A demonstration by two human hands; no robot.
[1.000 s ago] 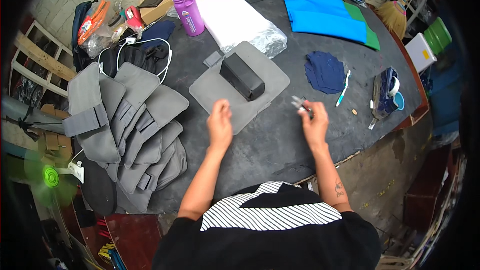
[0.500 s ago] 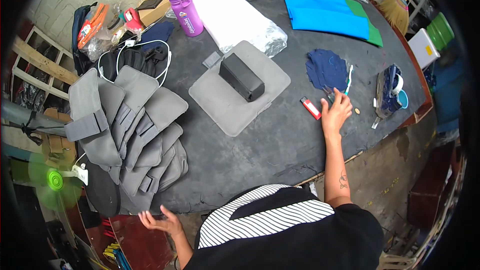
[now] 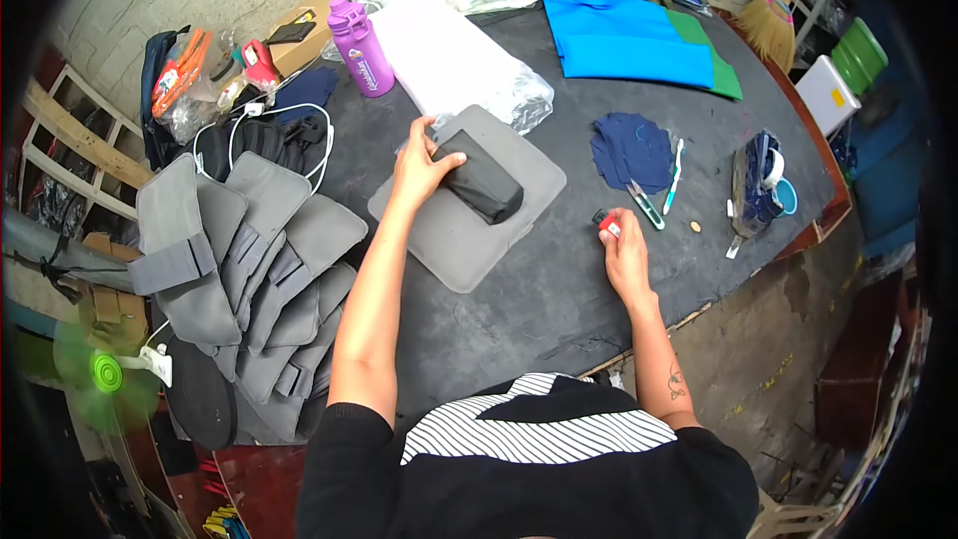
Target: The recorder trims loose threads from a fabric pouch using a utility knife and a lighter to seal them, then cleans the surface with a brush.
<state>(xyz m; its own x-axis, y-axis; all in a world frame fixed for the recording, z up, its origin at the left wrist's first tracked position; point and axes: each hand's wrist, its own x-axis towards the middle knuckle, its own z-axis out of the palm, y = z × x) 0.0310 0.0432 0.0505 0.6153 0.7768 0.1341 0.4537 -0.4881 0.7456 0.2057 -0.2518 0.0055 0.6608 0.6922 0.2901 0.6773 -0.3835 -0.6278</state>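
Observation:
A long black block (image 3: 485, 185) lies on a grey fabric panel (image 3: 459, 265) in the middle of the table. My left hand (image 3: 423, 168) closes round the block's far left end, thumb on top and fingers along its far side. In my right hand (image 3: 627, 258) is a red lighter (image 3: 610, 228), its black top pointing away from me. Just beyond that hand lie small thread snips (image 3: 649, 208), their tips touching a stack of navy fabric pieces (image 3: 633, 152). A slim white and teal tool (image 3: 675, 178) rests beside the snips.
Grey strapped fabric pieces (image 3: 269, 269) pile up at the left, above a spinning green fan (image 3: 106, 371). A purple bottle (image 3: 361, 50) stands beside white plastic-wrapped sheets (image 3: 439, 50). A blue bag (image 3: 629, 40) lies at the back right; a navy pouch (image 3: 755, 180) sits near the right edge.
My left hand has come up from below the table's front edge and taken hold of the black block. My right hand has picked up the lighter, moving left and nearer.

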